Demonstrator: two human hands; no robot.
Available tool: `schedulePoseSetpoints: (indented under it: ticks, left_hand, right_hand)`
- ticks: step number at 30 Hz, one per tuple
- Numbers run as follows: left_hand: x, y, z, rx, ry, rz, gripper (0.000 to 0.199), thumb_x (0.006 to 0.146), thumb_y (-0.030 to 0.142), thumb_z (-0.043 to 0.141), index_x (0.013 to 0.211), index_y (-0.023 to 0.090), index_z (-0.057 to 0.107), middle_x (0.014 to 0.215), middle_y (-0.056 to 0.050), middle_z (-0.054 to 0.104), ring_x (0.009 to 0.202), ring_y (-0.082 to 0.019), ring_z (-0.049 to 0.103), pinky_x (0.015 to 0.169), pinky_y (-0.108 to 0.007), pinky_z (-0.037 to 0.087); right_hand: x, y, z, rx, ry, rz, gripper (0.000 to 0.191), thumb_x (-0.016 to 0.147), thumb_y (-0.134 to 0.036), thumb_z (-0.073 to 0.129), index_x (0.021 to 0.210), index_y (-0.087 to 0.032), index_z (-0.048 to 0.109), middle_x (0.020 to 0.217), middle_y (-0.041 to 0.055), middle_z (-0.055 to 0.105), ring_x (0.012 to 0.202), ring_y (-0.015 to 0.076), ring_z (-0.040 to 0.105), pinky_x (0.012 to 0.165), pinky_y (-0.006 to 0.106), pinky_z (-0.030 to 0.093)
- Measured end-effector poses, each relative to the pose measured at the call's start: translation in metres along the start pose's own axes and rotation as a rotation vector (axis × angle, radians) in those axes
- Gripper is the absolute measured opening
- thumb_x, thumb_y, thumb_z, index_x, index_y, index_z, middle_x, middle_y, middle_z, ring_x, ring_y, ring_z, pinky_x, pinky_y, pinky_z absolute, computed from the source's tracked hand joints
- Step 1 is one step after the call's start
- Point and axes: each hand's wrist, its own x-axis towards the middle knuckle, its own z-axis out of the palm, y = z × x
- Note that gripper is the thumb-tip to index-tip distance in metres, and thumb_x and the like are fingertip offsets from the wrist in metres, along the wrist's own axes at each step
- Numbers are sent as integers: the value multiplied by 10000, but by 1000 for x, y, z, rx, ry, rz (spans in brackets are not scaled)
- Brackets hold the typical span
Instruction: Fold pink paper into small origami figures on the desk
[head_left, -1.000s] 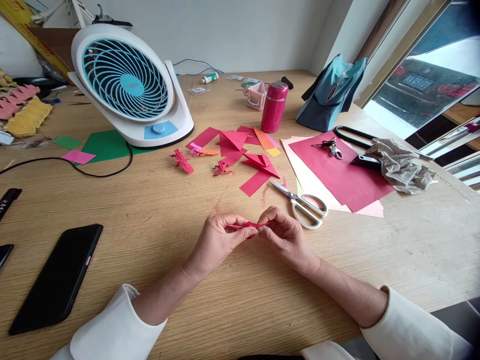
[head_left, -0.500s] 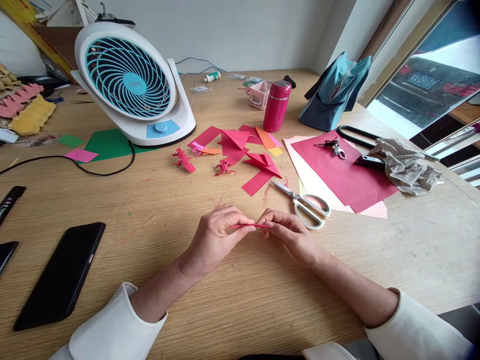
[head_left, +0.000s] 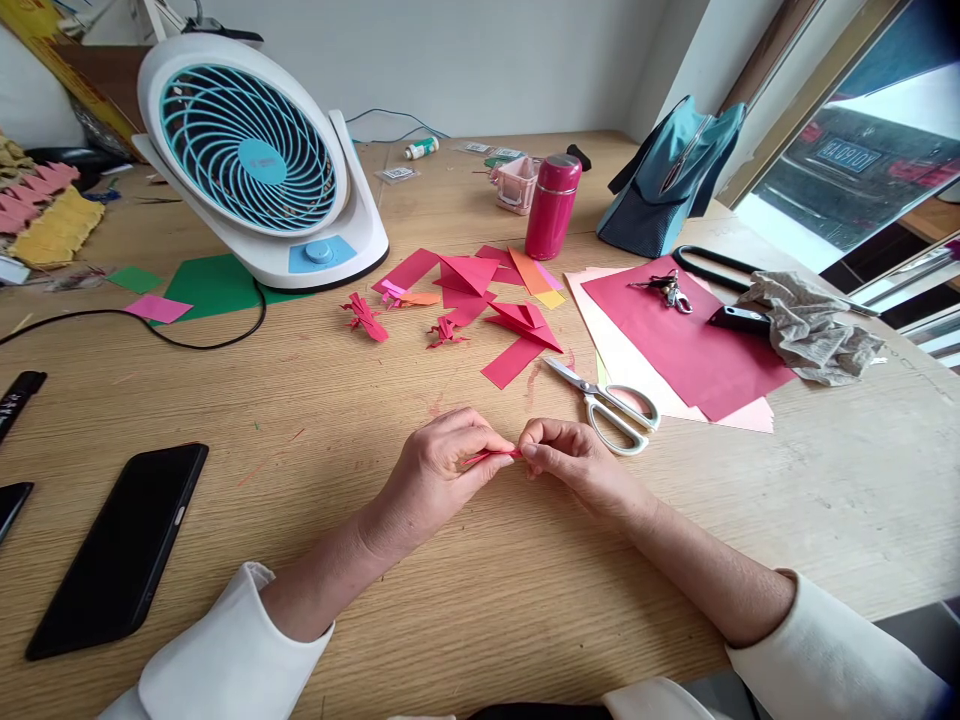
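Note:
A narrow folded piece of red paper [head_left: 480, 459] is pinched between my two hands, above the wooden table. My left hand [head_left: 442, 462] grips its left part between thumb and fingers. The thumb and fingertips of my right hand [head_left: 574, 462] close on its right end, hiding most of that end. White-handled scissors [head_left: 615, 412] lie partly opened just beyond my right hand. Farther off sit small folded red paper figures [head_left: 447, 332], and several red paper pieces [head_left: 517, 362] lie loosely around them.
A white and blue fan [head_left: 262, 170] stands at the back left, its black cable curving across the table. Beyond the papers are a pink flask [head_left: 553, 207] and a teal bag [head_left: 671, 180]. Red sheets [head_left: 675, 340] lie right; a black phone [head_left: 120, 550] lies left.
My right fingertips have shifted slightly left along the paper, covering the end that stuck out before. My left hand keeps its pinch. The whole view has shifted slightly.

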Motion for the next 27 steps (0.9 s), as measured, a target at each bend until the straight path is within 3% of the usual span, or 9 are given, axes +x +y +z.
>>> schedulePoseSetpoints:
  ticks: [12, 27]
  left_hand:
    - [-2, 4, 8, -47, 76, 13, 63, 867, 183, 710, 809, 197, 729, 738, -10, 625, 690, -122, 594, 665, -234, 457]
    - [-2, -3, 12, -64, 116, 147, 70, 846, 146, 737, 786, 170, 711, 718, -3, 611, 679, -113, 572, 646, -228, 453]
  right_hand:
    - [-1, -6, 0, 65, -45, 88, 351, 769, -504, 780, 743, -172, 666, 608, -33, 548, 595, 107, 468, 607, 250, 356]
    - [3, -6, -10, 122, -157, 201, 341, 735, -455, 826, 772, -147, 684, 645, -18, 636, 599, 93, 550, 629, 229, 421]
